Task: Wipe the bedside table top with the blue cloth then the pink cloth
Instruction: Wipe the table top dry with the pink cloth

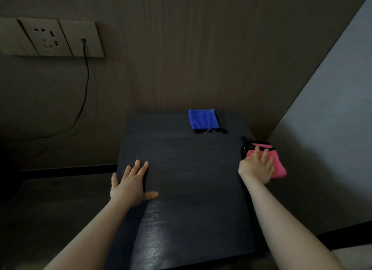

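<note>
Both hands lie flat: right hand (256, 166) on pink cloth (278, 165), blue cloth (203, 120) apart.

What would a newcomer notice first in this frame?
The blue cloth stands out, folded at the back of the dark table, untouched. The right hand lies flat on the pink cloth at the right edge. The left hand rests flat near the left edge.
</note>
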